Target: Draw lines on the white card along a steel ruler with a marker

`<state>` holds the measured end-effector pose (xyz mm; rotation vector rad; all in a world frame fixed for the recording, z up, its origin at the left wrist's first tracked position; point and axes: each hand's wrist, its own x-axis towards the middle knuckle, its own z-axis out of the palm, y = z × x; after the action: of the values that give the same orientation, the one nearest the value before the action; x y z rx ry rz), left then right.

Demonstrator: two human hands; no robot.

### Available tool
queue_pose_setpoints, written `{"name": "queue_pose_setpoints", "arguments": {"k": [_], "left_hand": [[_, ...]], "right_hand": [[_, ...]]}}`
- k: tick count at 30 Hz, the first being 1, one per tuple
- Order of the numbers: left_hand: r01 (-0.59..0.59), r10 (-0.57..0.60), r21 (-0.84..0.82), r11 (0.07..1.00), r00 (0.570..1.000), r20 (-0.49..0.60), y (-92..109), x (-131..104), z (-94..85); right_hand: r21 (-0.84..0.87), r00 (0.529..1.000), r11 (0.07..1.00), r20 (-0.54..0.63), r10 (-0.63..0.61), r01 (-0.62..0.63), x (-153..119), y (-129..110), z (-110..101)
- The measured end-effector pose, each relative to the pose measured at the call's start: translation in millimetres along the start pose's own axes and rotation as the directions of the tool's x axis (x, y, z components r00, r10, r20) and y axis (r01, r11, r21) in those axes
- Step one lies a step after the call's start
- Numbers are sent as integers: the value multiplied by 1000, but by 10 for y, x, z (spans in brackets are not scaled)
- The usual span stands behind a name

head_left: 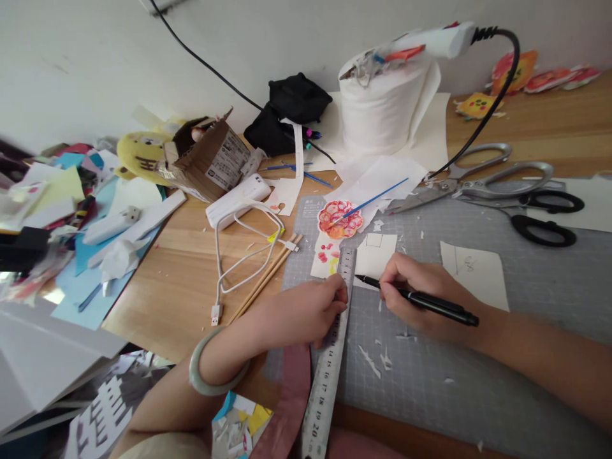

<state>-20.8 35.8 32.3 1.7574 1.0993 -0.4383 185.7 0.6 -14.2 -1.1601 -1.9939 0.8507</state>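
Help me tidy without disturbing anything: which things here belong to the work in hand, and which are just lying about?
In use:
- black pen, in the right hand
- metal ruler, under the left hand
- paper with a drawn square

Lying about, it seems:
- cardboard box
- paper roll
- yellow plush toy

We see silver ruler (pixel 329 376) slanting beside white paper (pixel 382 261) bearing drawn box (pixel 373 240); black pen (pixel 442 307) tilts, tip near ruler.

Your wooden table (pixel 167 280): grey mat (pixel 411 389) before you; white cable (pixel 218 255), wooden sticks (pixel 258 287), power bank (pixel 238 199), cardboard box (pixel 210 162) toward your left.
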Motion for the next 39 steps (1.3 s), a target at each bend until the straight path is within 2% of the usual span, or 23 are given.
{"name": "queue_pose_setpoints", "arguments": {"k": [17,29,39], "left_hand": [[7,-7,21,1000,1000,-2,9,-2,-2],[15,-13,52,999,999,-44,13,-6,12],[-7,8,30,1000,999,-36,-2,-1,12]], "right_hand": [[-6,1000,1000,-6,-7,7,-5,10,5],[-4,1000,1000,-4,-8,8,3,3,7],[-15,999,999,-13,-45,45,-1,3,6]]}}
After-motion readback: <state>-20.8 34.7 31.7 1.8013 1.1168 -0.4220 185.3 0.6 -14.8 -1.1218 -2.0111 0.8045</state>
